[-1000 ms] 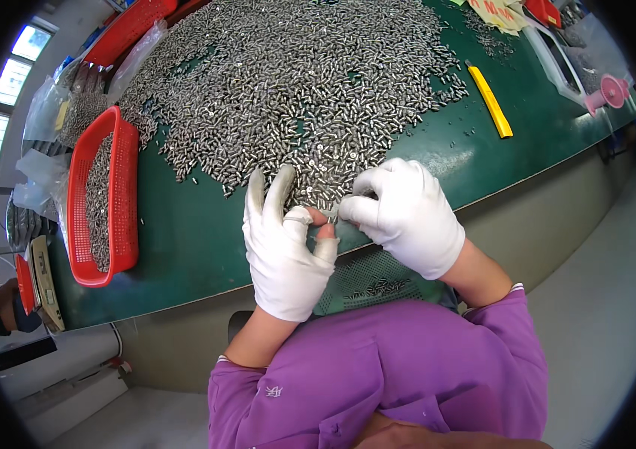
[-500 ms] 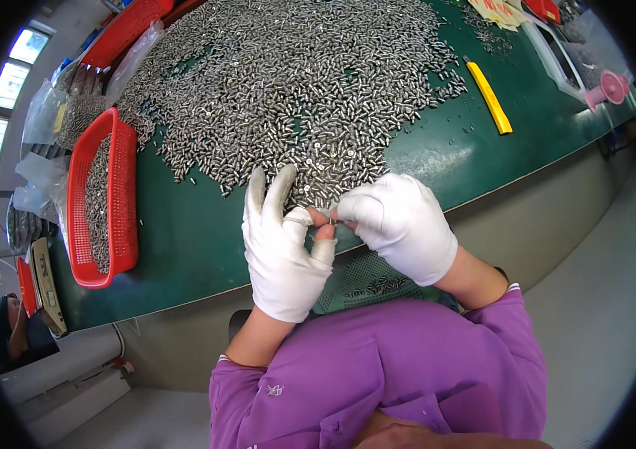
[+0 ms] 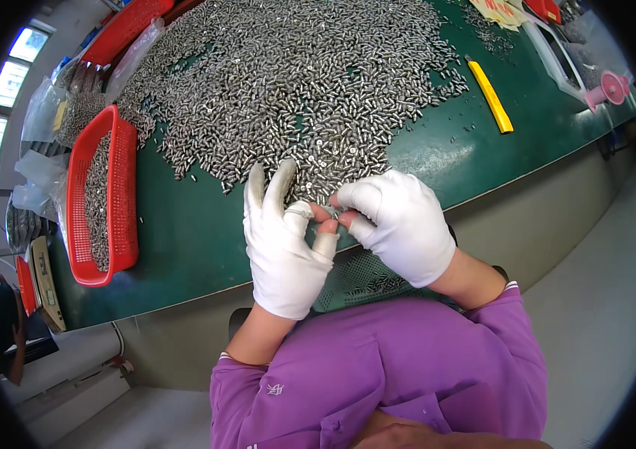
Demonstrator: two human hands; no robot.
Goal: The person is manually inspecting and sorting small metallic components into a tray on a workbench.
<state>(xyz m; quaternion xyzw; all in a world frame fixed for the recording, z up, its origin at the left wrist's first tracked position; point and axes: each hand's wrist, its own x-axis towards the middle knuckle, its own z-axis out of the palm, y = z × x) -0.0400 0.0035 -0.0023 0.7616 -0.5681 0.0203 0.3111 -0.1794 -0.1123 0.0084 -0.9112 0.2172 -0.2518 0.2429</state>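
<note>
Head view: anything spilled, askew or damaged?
Minor only: one tiny silver metal piece lies alone on the green tabletop beside the red perforated plastic basket, apart from the large heap of silver metal pieces. Also, the left hand's white fabric glove looks greyed on two fingers, possibly soiled, unlike its whiter back.

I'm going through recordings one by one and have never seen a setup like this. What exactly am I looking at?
There is no robot here: a person works with their left hand and right hand, in white gloves leaving some fingertips bare. Every picture looks down from a fisheye camera on the person's head, hence the bent edges. On the green table lie a pile of small metal parts, a red basket and a yellow tool. Something tiny seems pinched between the hands, too small to identify.
</note>
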